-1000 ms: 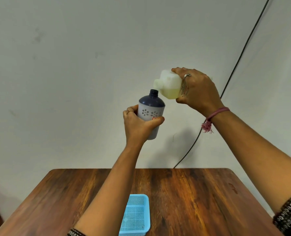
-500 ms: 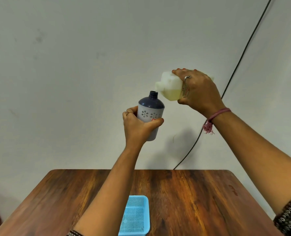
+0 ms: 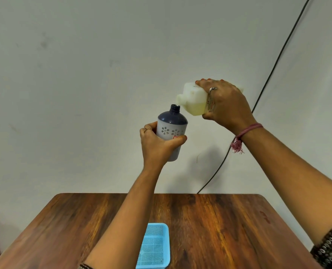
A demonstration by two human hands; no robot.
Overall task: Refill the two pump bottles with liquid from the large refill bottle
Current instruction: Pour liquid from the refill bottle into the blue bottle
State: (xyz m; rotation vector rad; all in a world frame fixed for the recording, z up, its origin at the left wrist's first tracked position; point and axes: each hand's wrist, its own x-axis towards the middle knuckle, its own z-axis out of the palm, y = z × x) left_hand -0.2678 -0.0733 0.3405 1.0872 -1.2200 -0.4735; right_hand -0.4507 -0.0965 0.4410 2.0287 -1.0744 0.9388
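Refill bottle (image 3: 195,100), yellowish liquid inside, gripped tilted by right hand (image 3: 226,106); left hand (image 3: 157,144) clasps uncapped pump bottle (image 3: 172,131)

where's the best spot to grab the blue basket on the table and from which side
Likely the far short rim of the blue basket, coming from above. It sits upright and open-topped on the wooden table, its rim is exposed, and its near end runs out of frame.

The pump bottle (image 3: 172,131) is held upright in the left hand (image 3: 157,144), raised well above the counter (image 3: 219,226) and in front of the wall (image 3: 83,74). Just right of it and slightly higher, the refill bottle (image 3: 195,100) lies tipped sideways in the right hand (image 3: 225,105), its spout near the pump bottle's open neck. A basket (image 3: 154,247) sits on the counter's near middle, below both hands, and a cable (image 3: 268,78) runs down the wall behind the right arm.
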